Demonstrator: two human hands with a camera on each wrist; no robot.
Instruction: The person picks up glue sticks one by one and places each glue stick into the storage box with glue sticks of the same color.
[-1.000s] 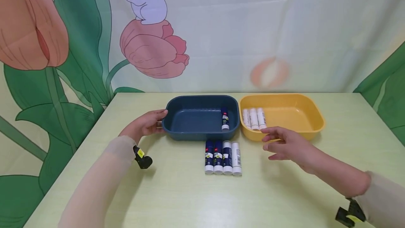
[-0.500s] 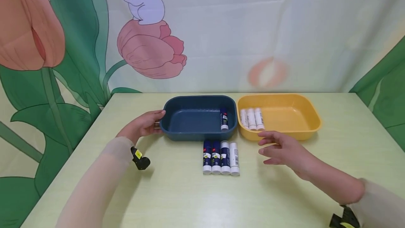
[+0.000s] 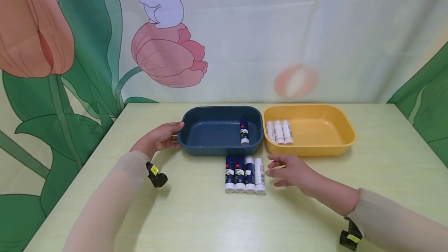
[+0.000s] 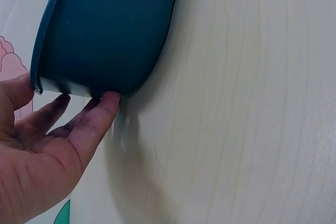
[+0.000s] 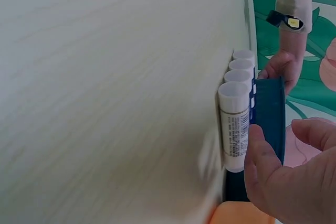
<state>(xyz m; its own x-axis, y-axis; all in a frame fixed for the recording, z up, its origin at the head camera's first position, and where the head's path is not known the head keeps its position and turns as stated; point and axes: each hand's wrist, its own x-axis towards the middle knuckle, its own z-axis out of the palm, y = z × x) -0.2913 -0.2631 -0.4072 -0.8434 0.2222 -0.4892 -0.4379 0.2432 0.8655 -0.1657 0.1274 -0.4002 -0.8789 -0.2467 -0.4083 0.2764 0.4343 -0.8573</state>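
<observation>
My left hand rests against the left end of the blue tray, its thumb at the rim and fingertips touching the outer wall. In front of this tray lies a row of glue sticks: three navy ones, including a navy glue stick at the left end, and a white glue stick at the right end. Just right of the white stick, my right hand hovers with fingers extended. The right wrist view has its fingers beside the white glue stick; contact is unclear.
A yellow tray stands right of the blue one, with three white glue sticks at its left end. One navy glue stick lies inside the blue tray's right part. Behind the table hangs a printed curtain.
My right hand has moved left and nearer, from the yellow tray's front to beside the row. The navy stick inside the blue tray has shifted slightly left. My left hand stays at the tray.
</observation>
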